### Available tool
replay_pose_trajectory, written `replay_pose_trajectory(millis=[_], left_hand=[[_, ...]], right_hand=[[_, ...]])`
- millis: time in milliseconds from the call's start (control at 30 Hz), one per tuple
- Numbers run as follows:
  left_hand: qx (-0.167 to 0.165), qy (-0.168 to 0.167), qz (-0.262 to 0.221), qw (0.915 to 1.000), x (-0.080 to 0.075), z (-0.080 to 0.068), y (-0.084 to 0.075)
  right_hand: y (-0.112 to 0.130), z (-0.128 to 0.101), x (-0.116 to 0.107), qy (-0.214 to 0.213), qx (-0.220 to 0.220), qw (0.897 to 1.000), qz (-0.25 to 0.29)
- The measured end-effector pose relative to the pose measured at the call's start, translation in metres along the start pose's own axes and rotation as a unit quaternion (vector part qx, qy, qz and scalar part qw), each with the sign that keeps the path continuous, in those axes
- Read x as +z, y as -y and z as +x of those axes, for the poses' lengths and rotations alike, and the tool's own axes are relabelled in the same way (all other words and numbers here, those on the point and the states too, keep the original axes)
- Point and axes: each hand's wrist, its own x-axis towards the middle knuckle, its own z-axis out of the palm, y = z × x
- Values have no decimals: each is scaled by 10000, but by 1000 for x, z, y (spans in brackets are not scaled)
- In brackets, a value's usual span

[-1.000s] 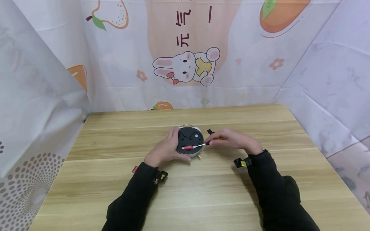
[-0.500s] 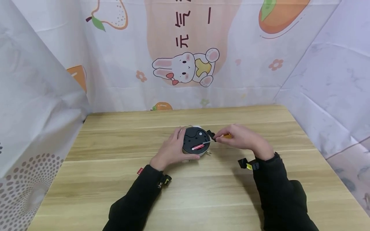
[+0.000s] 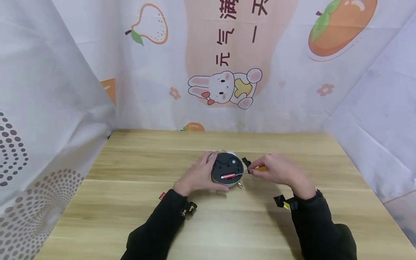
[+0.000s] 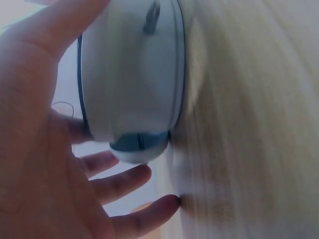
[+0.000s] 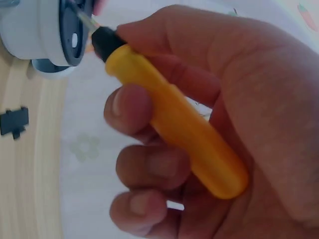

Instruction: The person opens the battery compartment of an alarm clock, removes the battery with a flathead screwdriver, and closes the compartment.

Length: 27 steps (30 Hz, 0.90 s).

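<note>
Since the earlier frame your screwdriver tip has stayed at the clock's back. Your left hand (image 3: 198, 176) cups the alarm clock (image 3: 226, 172) on the table (image 3: 130, 202); just right of it, your right hand (image 3: 276, 171) grips the yellow-handled screwdriver (image 5: 174, 122), near a small black cover (image 3: 246, 162).

A round white alarm clock with a black back panel (image 3: 227, 170) lies face down near the middle of the wooden desk (image 3: 130, 202), its back turned up. A red battery (image 3: 228, 176) sits in the open compartment. A yellow-handled screwdriver with a black collar (image 5: 169, 117) points its thin metal shaft at that battery. A small black battery cover (image 3: 246, 162) lies just beside the clock.
</note>
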Motion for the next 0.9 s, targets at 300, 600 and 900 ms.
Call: replay_pose_trajectory(millis=[300, 600, 900], left_hand=[[44, 126, 7, 9999, 10, -10, 1], [-12, 182, 74, 9998, 1, -5, 10], [-63, 57, -11, 10000, -19, -3, 25]], right_hand=[[21, -7, 25, -42, -166, 9993, -339], [23, 1, 25, -19, -415, 9991, -63], [-1, 23, 36, -204, -885, 9946, 495]])
